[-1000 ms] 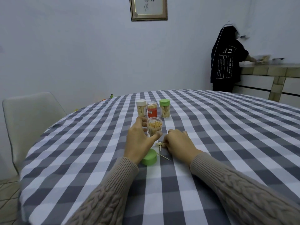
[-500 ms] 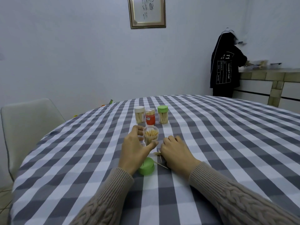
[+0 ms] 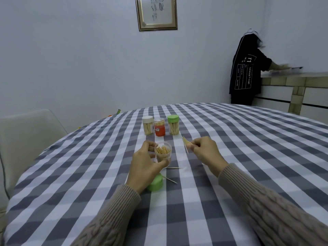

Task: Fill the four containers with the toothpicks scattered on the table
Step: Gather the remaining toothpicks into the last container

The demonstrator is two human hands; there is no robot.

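Near the middle of the frame the left hand [image 3: 144, 163] curls round an open clear jar [image 3: 163, 154], thumb on its near side and fingers behind it; the jar stands upright on the checked tablecloth [image 3: 230, 148] and is packed with toothpicks, tips up. Just right of the jar the right hand [image 3: 205, 151] is lifted off the cloth, its thumb and fingertips pinching a small bundle of toothpicks [image 3: 186, 142] that slants up and to the left, clear of the jar's mouth.

Below the jar, two loose toothpicks lie on the cloth: one [image 3: 174, 168] almost level just beside the jar's base, the other [image 3: 171, 180] slanting down to the right. A green lid [image 3: 156, 182] lies next to that second pick, partly hidden by the left wrist.

Above the hands, three closed jars stand in a row: a white-lidded one [image 3: 147, 125] on the left, a red one [image 3: 159, 126] with a clear lid in the middle and touching or nearly touching its neighbours, and a green-lidded one [image 3: 173, 125] on the right. All show toothpicks through their walls.

A pale chair [image 3: 26, 128] sits at the left edge. At upper right a person in a dark jacket [image 3: 246, 71] stands at a counter [image 3: 298, 77]. A framed picture [image 3: 157, 13] hangs at top centre.
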